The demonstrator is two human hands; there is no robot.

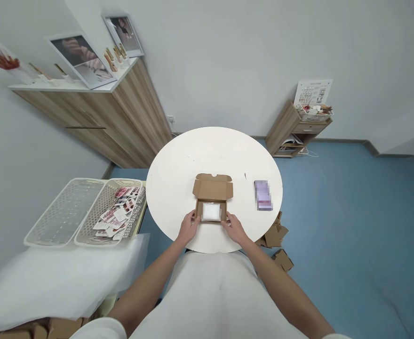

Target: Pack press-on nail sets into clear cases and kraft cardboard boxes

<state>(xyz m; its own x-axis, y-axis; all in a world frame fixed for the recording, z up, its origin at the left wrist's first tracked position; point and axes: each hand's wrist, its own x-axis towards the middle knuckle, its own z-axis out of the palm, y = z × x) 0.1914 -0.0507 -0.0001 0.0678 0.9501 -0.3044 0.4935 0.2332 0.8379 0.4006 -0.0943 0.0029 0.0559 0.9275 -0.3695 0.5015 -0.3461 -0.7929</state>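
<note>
On the white round table (171, 174) lies a small brown cardboard box (214, 187) with its lid folded back, away from me. Inside the box rests a white, flat packet (211, 211) that seems to be in a clear wrapper. My left hand (188, 227) grips the box's near left corner, thumb at the front edge and fingers along the side. At the near right corner my right hand (234, 229) holds the box in the same way. Both hands' fingertips are partly hidden by the box walls.
A purple, pixelated rectangular object (263, 195) lies at the table's right. To the left stand two white baskets, one (82, 230) holding several printed packets. Flattened cardboard (273, 235) lies on the floor at right. A wooden cabinet (136, 108) stands behind left.
</note>
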